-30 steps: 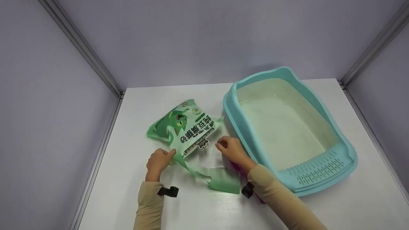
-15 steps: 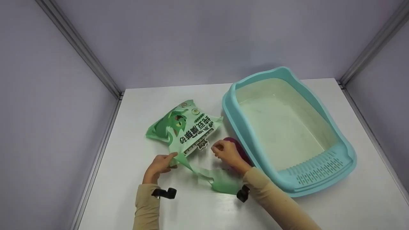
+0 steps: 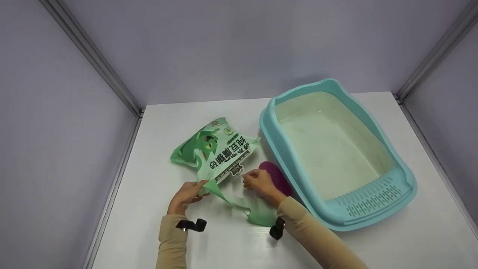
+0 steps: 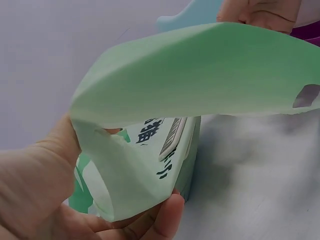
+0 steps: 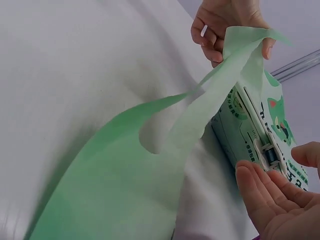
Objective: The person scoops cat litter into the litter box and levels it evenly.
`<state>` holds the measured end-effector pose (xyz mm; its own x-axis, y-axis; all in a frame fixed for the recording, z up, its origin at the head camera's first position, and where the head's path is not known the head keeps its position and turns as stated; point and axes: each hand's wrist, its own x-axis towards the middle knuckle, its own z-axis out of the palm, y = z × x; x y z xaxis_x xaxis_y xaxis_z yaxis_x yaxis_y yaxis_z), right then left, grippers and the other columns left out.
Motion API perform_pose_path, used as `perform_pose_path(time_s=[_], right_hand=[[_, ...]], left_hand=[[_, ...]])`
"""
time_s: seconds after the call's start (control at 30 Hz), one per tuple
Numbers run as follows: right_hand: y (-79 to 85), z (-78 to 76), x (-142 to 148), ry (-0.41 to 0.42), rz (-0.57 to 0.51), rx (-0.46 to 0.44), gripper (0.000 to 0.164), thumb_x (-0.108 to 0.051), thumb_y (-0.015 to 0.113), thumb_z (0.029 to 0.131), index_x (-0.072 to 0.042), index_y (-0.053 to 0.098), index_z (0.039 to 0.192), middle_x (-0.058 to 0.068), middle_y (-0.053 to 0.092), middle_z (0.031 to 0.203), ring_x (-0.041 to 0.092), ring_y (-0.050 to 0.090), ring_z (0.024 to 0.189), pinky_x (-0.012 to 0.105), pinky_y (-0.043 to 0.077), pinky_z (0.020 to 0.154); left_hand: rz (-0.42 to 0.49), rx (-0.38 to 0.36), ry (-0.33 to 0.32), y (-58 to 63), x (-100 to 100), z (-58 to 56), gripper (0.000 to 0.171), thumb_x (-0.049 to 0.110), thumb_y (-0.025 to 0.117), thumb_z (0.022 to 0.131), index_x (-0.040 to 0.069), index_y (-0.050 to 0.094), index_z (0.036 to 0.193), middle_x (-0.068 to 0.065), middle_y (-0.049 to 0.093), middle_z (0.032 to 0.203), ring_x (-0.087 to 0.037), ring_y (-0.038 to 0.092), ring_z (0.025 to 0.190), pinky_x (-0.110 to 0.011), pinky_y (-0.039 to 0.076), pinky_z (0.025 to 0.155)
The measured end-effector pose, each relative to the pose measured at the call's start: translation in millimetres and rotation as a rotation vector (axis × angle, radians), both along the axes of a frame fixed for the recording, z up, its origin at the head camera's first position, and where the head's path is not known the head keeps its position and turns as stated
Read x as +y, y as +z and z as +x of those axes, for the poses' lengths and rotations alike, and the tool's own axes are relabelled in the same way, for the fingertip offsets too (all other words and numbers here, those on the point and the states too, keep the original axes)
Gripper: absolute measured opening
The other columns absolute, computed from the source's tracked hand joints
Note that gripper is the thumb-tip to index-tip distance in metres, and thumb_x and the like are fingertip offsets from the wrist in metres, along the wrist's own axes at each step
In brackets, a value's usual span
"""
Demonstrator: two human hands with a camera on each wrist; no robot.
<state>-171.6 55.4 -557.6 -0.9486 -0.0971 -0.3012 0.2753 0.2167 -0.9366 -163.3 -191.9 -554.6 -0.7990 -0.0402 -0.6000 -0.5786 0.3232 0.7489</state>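
A green cat litter bag point(image 3: 224, 149) with a cartoon face and dark lettering lies on the white table. My left hand point(image 3: 188, 193) grips its near corner, thumb on top and fingers underneath. From that corner a torn green strip point(image 3: 261, 213) with a cut-out hole trails to the right, still joined to the bag. My right hand point(image 3: 260, 182) hovers by the bag's right side with relaxed fingers and holds nothing. In the right wrist view, its fingertips point(image 5: 245, 172) are close to a small clip point(image 5: 270, 154) on the bag's side; whether they touch it I cannot tell.
A large light-blue litter box point(image 3: 287, 149) with a slotted front lip stands at the right of the table. Against its left wall lies a magenta object point(image 3: 278, 179), partly hidden by my right arm. Pale partition walls point(image 3: 239, 48) enclose the table.
My right hand has moved left and toward me, uncovering more of the magenta object. My left hand has shifted its fingers under the bag's corner. The bag and litter box stay put.
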Motion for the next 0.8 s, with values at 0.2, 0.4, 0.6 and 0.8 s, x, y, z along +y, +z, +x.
perform_pose_path(time_s=[0.2, 0.4, 0.6, 0.8], right_hand=[[-7.5, -4.6, -6, -0.069, -0.111, -0.117, 0.027, -0.013, 0.062, 0.092, 0.012, 0.065, 0.102, 0.028, 0.071, 0.094, 0.019, 0.071, 0.068, 0.039, 0.061, 0.072], [-9.8, -7.6, -11, -0.085, -0.185, -0.171, 0.036, -0.019, 0.062, 0.094, 0.014, 0.064, 0.107, 0.033, 0.07, 0.1, 0.027, 0.074, 0.074, 0.045, 0.06, 0.077], [-4.0, -8.2, -22, -0.158, -0.273, -0.209, 0.039, -0.021, 0.064, 0.093, 0.015, 0.063, 0.107, 0.03, 0.071, 0.092, 0.021, 0.072, 0.067, 0.041, 0.061, 0.074], [-4.0, -10.3, -28, -0.256, -0.315, -0.237, 0.037, -0.017, 0.065, 0.092, 0.015, 0.062, 0.109, 0.024, 0.073, 0.087, 0.018, 0.071, 0.067, 0.037, 0.061, 0.074]], left_hand=[[0.038, -0.015, 0.061, -1.9, -4, 0.0, 0.043, 0.041, 0.059, 0.089, 0.002, 0.069, 0.105, -0.001, 0.072, 0.087, -0.012, 0.067, 0.081, -0.028, 0.055, 0.079], [0.063, -0.019, 0.095, -2.9, -7, 1.2, 0.043, 0.041, 0.061, 0.088, 0.002, 0.07, 0.104, 0.0, 0.074, 0.082, -0.013, 0.068, 0.08, -0.027, 0.053, 0.074], [0.09, -0.03, 0.126, -3.2, -9, 1.7, 0.045, 0.042, 0.059, 0.089, 0.0, 0.068, 0.106, 0.0, 0.072, 0.079, -0.012, 0.066, 0.077, -0.026, 0.052, 0.072], [0.092, -0.028, 0.132, -3.1, -8, 2.9, 0.045, 0.041, 0.059, 0.09, 0.0, 0.067, 0.105, 0.0, 0.072, 0.079, -0.012, 0.066, 0.076, -0.024, 0.051, 0.069]])
